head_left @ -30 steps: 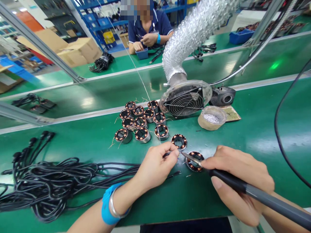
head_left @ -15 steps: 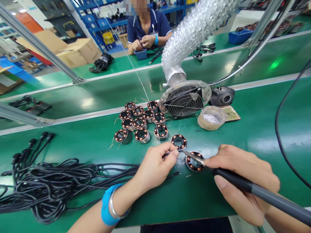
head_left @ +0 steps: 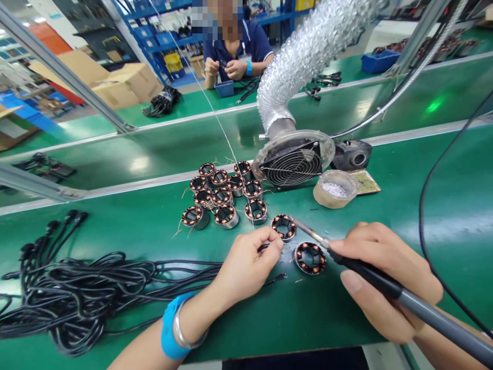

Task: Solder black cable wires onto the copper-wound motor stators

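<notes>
My left hand (head_left: 250, 259) pinches the end of a black cable beside a copper-wound ring (head_left: 284, 227). In my right hand (head_left: 389, 277) is a soldering iron (head_left: 370, 277), held like a pen, its metal tip near the upper right rim of that ring. A second wound ring (head_left: 310, 258) lies on the green bench, below the iron's tip. Several more wound rings (head_left: 226, 216) stand grouped to the upper left. Black cables (head_left: 88, 293) lie in a tangled heap at the left, some running under my left wrist.
A fume fan (head_left: 295, 164) with a silver duct (head_left: 296, 67) stands behind the rings. Right of it are a round tub (head_left: 335, 189) and a black iron holder (head_left: 352, 153). The iron's cord hangs at the right. Across the bench sits a person (head_left: 234, 51).
The iron's tip has moved up and slightly right, from beside my left fingertips to the ring's upper right rim. My left hand has hardly moved. The person opposite has shifted their hands.
</notes>
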`<state>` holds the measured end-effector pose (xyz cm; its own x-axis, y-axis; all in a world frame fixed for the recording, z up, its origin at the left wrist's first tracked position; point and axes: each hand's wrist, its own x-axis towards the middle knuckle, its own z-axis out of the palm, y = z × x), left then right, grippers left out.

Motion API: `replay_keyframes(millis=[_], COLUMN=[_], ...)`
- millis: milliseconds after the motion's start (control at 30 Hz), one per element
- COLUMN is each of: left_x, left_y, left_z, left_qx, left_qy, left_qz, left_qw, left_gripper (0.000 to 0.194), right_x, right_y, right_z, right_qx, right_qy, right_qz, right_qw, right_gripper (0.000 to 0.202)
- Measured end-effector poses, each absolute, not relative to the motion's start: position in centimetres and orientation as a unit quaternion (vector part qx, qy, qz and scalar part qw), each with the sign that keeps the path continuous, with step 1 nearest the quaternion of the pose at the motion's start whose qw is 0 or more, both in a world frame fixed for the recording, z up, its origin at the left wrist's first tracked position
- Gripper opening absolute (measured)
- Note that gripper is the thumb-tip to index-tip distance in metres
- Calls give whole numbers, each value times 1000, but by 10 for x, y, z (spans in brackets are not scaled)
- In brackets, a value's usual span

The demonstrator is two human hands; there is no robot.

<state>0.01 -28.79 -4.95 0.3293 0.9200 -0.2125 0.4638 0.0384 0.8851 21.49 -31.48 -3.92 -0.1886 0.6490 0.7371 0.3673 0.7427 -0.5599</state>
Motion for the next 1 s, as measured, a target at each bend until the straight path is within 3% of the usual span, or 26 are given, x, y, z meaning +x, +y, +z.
replay_keyframes(millis=[200, 500, 833, 1000], left_x=[1, -1, -7, -5], left_y=[-288, -290, -295, -298], left_z=[-51, -50, -39, -53], left_qx=[652, 667, 723, 597], left_qy=[527, 507, 445, 443], left_qz=[236, 236, 185, 225], left_qw=[491, 493, 495, 630], left_gripper=[22, 25, 23, 34], right_x=[210, 194, 186, 186], right_y=[-314, -302, -303, -306], right_z=[-61, -60, -61, -63], right_qx=[-365, -358, -320, -317], right_qy=[-721, -783, -795, -800], right_qz=[144, 106, 142, 169], right_qw=[571, 497, 495, 480], right_gripper=[52, 23, 23, 26])
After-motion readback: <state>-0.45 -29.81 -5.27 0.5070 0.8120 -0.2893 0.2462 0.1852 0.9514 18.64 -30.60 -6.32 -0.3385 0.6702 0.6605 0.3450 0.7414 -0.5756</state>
